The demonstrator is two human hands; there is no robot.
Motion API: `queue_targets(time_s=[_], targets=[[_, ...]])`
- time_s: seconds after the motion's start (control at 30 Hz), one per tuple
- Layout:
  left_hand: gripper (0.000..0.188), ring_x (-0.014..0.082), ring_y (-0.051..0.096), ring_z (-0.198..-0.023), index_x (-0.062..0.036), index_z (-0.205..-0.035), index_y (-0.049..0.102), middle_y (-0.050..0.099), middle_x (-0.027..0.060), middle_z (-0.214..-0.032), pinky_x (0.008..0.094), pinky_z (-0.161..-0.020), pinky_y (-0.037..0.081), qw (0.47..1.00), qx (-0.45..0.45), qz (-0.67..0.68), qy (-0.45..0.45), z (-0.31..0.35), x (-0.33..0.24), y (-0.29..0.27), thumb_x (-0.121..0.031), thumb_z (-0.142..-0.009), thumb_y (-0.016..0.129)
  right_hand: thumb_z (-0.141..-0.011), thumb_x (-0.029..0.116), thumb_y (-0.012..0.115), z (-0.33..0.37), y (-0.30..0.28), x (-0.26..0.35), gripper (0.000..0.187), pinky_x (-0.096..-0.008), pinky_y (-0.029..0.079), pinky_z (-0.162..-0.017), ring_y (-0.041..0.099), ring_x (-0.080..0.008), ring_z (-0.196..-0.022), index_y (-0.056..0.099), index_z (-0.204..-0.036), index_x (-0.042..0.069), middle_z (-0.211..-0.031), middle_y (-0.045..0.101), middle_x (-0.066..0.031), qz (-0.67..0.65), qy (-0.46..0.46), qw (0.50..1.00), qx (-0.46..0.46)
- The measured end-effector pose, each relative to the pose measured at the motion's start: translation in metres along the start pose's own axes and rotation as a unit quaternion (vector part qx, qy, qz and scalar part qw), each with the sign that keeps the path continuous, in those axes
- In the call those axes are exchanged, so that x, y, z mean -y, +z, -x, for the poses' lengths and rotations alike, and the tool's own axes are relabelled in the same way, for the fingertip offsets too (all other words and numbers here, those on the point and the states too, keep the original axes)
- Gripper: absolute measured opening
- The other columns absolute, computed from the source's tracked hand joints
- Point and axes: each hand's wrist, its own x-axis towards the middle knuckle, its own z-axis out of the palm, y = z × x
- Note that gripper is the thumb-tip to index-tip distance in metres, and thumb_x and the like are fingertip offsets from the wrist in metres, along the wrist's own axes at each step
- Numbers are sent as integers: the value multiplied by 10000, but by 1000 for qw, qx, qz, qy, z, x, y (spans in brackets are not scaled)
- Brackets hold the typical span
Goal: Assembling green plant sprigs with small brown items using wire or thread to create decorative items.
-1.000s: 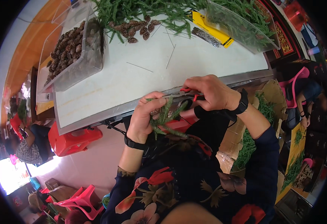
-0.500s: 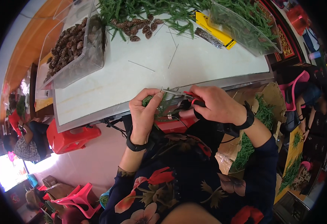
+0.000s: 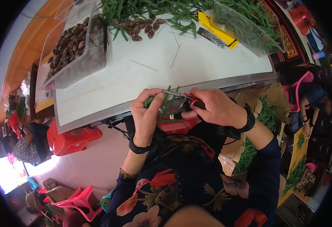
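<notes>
My left hand (image 3: 145, 115) is closed on a green artificial pine sprig (image 3: 167, 104), pinching between thumb and forefinger near its wire end. Part of the sprig hides behind those fingers. In my right hand (image 3: 221, 108) is a pair of scissors (image 3: 187, 97) with red and black handles. Their metal blades point left, the tips close to my left fingertips at the wire end. Whether the blades touch the wire is too small to tell. Both hands are at the near edge of the white table (image 3: 109, 90).
A clear bin of pinecones (image 3: 69, 47) stands at the table's left. Loose pinecones (image 3: 137, 28), wires (image 3: 144, 66) and green sprigs (image 3: 154, 9) lie farther back. Another clear bin (image 3: 245, 32) and a yellow package (image 3: 217, 30) are at right. A cardboard box (image 3: 277, 96) of greenery sits beside me.
My right hand and the scissors have shifted slightly left, bringing the blade tips nearer my left fingertips. My left hand has barely moved.
</notes>
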Motion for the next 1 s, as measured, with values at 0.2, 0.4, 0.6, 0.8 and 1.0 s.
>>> queue_targets(time_s=[0.2,0.4,0.6,0.8,1.0], targets=[[65,18,464,-655,1,-883,668,586,-51,-762,179,-571,361,1000,-1,-4,11,1,0,1,-56,-861,647,-791,143,619,1,3,-2,238,-484,447,-641,574,-440,-724,536,-947,-16,-709,585,-238,-11,0,1000,-8],[62,19,462,-661,4,-880,668,583,-51,-756,179,-577,362,998,-2,-42,47,0,2,1,-51,-859,649,-800,145,619,1,3,-1,230,-478,451,-642,578,-437,-719,539,-941,-18,-710,588,-234,-20,3,1000,2],[77,10,442,-618,-12,-916,672,568,-38,-715,179,-547,346,1000,3,-27,16,0,0,3,-56,-857,650,-810,139,617,0,8,-6,219,-482,462,-643,585,-432,-725,541,-949,-12,-714,597,-233,-16,22,1000,14],[129,17,403,-552,-18,-971,663,512,-37,-647,191,-507,323,987,64,49,-138,-6,-2,-3,-45,-846,649,-813,187,659,1,11,-6,244,-412,463,-569,584,-365,-663,531,-935,19,-743,553,-158,180,-13,981,-76],[148,38,375,-521,-18,-992,647,465,-50,-614,198,-497,320,961,76,139,-227,-7,-1,0,-37,-846,641,-839,209,630,0,10,8,213,-327,444,-499,516,-237,-611,519,-942,59,-770,460,-82,551,-43,820,-148]])
